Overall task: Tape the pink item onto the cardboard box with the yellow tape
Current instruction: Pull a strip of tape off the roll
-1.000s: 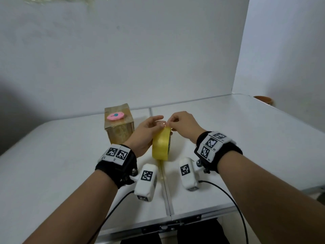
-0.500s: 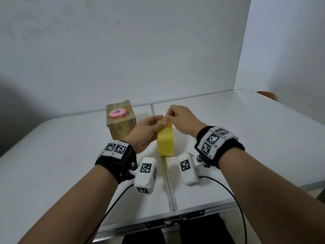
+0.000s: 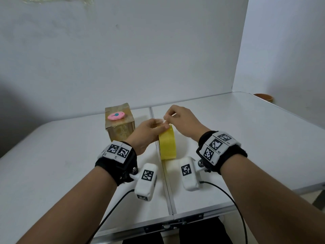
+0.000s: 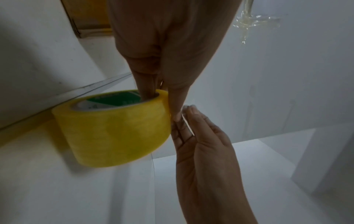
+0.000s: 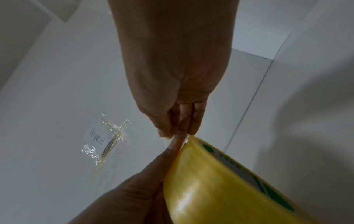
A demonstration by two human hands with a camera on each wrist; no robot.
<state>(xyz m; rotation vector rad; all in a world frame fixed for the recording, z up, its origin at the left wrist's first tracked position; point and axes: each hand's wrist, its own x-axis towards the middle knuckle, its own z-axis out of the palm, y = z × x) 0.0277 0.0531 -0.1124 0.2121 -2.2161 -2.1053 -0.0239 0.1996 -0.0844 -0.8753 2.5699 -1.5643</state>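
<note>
Left hand (image 3: 147, 132) grips yellow tape (image 3: 167, 145) | right hand (image 3: 182, 120) seemingly pinches its end

Open tabletop (image 3: 246, 147) right of cardboard box (image 3: 121, 128)

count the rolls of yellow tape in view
1. The yellow tape roll stands on edge at the table's centre seam, held by the left hand, right hand pinching at its top.

The left hand (image 3: 146, 133) grips the upright yellow tape roll (image 3: 167, 144) near the table's (image 3: 263, 138) centre seam while the right hand (image 3: 182, 120) pinches its loose end, the pink item (image 3: 116, 116) lying atop the cardboard box (image 3: 120, 128) just left.
</note>
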